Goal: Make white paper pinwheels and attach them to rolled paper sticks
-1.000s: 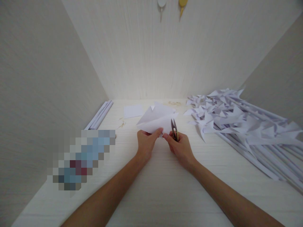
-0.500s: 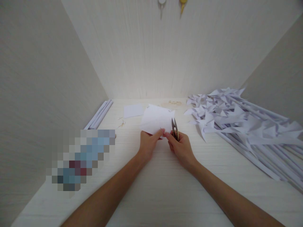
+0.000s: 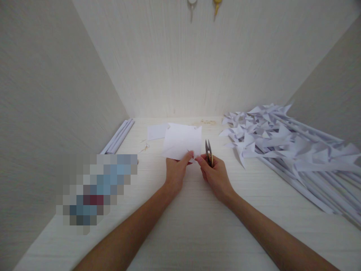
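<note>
My left hand [image 3: 175, 170] pinches the near edge of a white paper sheet [image 3: 182, 141] and holds it up above the white table [image 3: 197, 222]. My right hand [image 3: 216, 174] grips small snips [image 3: 208, 151] with the blades pointing up and slightly apart. Its fingertips reach toward the same near edge of the sheet, close to my left thumb. The sheet looks unfolded and roughly square, with small notches on its upper edge.
A big heap of paper pinwheels on rolled paper sticks [image 3: 284, 146] fills the right side. Rolled paper sticks [image 3: 118, 136] lie along the left wall. A small paper square [image 3: 156, 131] lies behind the sheet. A blurred object [image 3: 97, 188] sits at the left. Two hooks [image 3: 204, 4] hang on the back wall.
The paper, folded into a triangle a second ago, has been opened out into a flat sheet and shifted slightly left. Both hands stayed in nearly the same place.
</note>
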Available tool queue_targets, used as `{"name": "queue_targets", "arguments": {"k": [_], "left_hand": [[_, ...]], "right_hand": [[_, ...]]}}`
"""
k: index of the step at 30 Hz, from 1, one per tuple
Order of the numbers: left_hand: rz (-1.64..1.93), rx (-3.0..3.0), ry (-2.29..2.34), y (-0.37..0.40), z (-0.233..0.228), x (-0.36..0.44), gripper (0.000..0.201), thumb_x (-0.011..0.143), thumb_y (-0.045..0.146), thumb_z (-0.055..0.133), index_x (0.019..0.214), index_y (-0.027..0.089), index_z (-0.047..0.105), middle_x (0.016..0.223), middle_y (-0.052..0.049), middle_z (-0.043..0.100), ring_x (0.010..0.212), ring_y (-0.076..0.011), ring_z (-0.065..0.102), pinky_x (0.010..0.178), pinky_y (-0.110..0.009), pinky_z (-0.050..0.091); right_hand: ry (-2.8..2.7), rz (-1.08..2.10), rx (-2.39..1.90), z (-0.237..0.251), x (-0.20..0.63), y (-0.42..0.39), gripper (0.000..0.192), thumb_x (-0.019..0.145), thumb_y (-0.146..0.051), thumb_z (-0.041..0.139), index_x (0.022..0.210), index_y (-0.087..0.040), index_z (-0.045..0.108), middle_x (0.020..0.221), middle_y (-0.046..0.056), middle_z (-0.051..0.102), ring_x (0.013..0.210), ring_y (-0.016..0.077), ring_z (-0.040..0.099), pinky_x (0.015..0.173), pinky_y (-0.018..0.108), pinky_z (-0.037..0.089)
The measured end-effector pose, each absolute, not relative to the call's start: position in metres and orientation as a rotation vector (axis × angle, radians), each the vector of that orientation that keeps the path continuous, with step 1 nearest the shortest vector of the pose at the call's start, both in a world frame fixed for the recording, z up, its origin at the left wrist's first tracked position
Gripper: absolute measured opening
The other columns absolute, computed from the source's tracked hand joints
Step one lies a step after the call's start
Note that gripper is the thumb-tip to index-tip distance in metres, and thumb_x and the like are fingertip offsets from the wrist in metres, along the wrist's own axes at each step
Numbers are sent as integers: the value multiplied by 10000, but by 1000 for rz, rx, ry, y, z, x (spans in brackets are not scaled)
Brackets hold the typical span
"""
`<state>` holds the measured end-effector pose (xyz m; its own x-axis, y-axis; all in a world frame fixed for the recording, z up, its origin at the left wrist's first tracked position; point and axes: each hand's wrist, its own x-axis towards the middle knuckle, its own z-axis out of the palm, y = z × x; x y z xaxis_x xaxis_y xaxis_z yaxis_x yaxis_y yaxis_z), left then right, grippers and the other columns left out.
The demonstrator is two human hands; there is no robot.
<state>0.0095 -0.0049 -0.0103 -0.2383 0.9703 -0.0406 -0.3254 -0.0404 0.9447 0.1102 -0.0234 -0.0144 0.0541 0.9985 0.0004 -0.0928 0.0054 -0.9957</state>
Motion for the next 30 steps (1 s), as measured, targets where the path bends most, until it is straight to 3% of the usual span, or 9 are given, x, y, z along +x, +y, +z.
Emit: {"name": "queue_targets", "arguments": {"k": [5, 13, 30], "left_hand": [[1627, 666, 1065, 2, -4, 2, 165, 582, 250, 682, 676, 144, 598, 621, 10, 629, 595, -110, 600, 558, -223, 478], [1618, 620, 989, 0, 1, 0, 182, 582, 229, 678, 705, 134, 584, 620, 12, 632, 599, -131, 636, 554, -224, 478], [1571, 704, 1016, 0, -2, 0, 148, 598, 254, 663, 662, 146, 585, 622, 8, 624, 610, -117, 606, 543, -213, 464]], "right_hand": [[-1137, 1400, -1111, -9, 111, -27, 427, 756, -596, 388, 737, -181, 487, 473, -103, 243, 354, 47, 174, 330, 200, 130], [-1526, 1194, -1196, -17, 112, -28, 394, 833, -504, 309, 661, -187, 466, 478, -68, 308, 413, 77, 268, 385, 211, 199], [-1548, 1100, -1254, -13, 111, -27, 408, 821, -499, 325, 542, -213, 410, 418, -53, 325, 395, 96, 278, 403, 232, 178]]}}
